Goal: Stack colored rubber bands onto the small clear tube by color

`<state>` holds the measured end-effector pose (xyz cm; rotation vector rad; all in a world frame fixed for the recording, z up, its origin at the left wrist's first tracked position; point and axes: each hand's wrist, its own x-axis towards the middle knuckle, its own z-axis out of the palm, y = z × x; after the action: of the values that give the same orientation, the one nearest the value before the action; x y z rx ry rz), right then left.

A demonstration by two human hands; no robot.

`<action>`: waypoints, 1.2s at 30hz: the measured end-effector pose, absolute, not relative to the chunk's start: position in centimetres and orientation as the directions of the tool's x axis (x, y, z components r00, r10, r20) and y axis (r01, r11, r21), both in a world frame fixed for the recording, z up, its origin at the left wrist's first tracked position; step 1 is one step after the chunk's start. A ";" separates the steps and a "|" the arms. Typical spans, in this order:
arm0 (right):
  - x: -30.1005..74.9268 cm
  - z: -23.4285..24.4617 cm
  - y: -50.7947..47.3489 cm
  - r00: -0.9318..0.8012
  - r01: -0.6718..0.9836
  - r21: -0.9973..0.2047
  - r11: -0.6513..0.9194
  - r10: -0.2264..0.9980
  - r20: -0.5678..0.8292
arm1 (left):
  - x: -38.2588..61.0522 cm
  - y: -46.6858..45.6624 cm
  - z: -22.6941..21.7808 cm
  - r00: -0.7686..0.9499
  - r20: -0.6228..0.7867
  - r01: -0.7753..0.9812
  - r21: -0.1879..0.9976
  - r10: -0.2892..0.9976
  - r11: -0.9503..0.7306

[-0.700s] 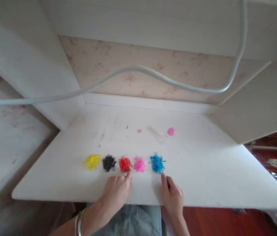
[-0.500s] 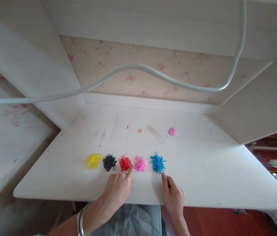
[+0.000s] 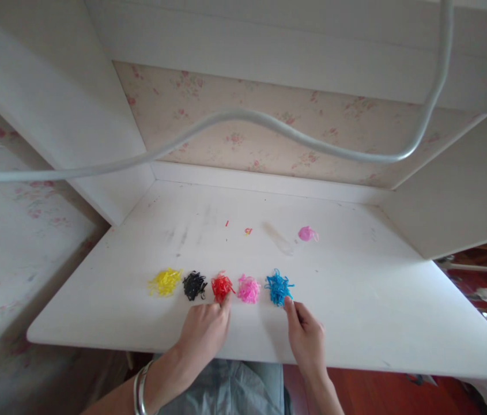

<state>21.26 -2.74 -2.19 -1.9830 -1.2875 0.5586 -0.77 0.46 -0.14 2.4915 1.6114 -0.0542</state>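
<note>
Five small piles of thin elastic bands lie in a row on the white desk (image 3: 355, 288): yellow (image 3: 164, 282), black (image 3: 193, 285), red (image 3: 221, 286), pink (image 3: 248, 288) and blue (image 3: 278, 287). My left hand (image 3: 205, 330) rests on the desk with its index finger stretched out, its tip touching the red pile. My right hand (image 3: 306, 338) lies beside it, index finger extended to the near edge of the blue pile. Neither hand holds anything.
A pink blob (image 3: 306, 233) and a clear smear lie farther back, with a few stray bands (image 3: 248, 231). A grey cable (image 3: 243, 118) hangs across the view. Shelf walls flank the desk; flowered wallpaper is behind. The floor to the right is red.
Both index fingers have crept forward: the left now touches the red pile, the right reaches the blue pile's edge. The view has tipped slightly.
</note>
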 end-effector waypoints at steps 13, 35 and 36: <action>11.7 2.3 16.9 0.003 0.952 -0.303 -0.053 0.987 -0.163 | -9.0 -2.3 -3.8 -0.185 0.197 0.666 0.745 0.963 -0.024; 10.4 2.9 12.4 -0.095 0.904 -0.421 0.073 0.995 -0.030 | -11.4 -1.8 -4.8 -0.389 -0.086 0.358 0.903 0.917 0.236; 10.8 2.8 10.9 -0.113 0.881 -0.464 0.092 0.993 -0.017 | -11.4 -1.8 -4.7 -0.381 -0.081 0.380 0.895 0.921 0.236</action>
<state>10.83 10.94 2.79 -1.8591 -2.0735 0.5266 -11.35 -1.78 -4.75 1.1908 1.8823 1.1026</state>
